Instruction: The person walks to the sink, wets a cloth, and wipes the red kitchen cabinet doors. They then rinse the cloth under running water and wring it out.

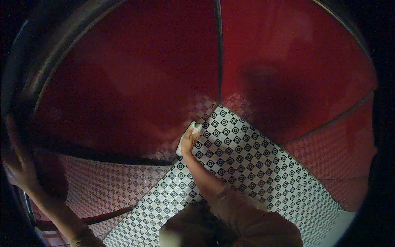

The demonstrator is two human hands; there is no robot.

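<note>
My right hand point(190, 141) holds a pale cloth with a green edge point(182, 145) flat against the lower part of a glossy red wall panel point(139, 92), just above the patterned floor. At the far left, my left hand point(18, 171) is raised by a dark rail or frame point(9, 117); its fingers are extended, and the dimness hides whether they touch or grip it.
Red panels point(293, 61) meet at a dark vertical seam point(219, 55). The floor point(240, 154) has a black-and-white checked pattern with circles, mirrored in the panels. A dark strip point(123, 159) runs across the left side, and a curved metallic trim point(52, 58) lies at upper left.
</note>
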